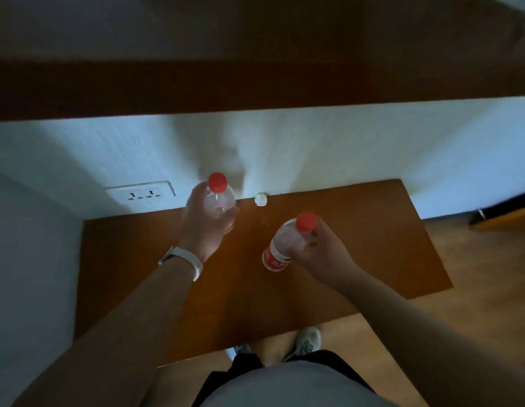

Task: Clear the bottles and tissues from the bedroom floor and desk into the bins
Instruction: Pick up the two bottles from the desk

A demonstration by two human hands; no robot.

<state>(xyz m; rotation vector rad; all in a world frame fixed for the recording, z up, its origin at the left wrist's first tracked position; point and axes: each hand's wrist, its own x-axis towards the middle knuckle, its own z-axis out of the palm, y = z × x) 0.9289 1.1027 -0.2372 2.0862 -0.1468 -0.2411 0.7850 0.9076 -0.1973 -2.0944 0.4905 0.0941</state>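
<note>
Two clear plastic bottles with red caps are held above a brown wooden desk [372, 245]. My left hand [201, 227] grips the left bottle [218, 198] around its body, holding it upright. My right hand [320, 251] grips the right bottle [284, 242] near its neck; this one tilts, its red-labelled base pointing down and left. A small white crumpled tissue [261, 199] lies on the desk by the wall, between the two bottles. No bin is in view.
The desk stands against a white wall with a power socket [140, 195] at the left. A dark wooden shelf [196, 86] runs above. Wooden floor [475, 333] lies right of the desk, and my shoes [306, 342] show below its front edge.
</note>
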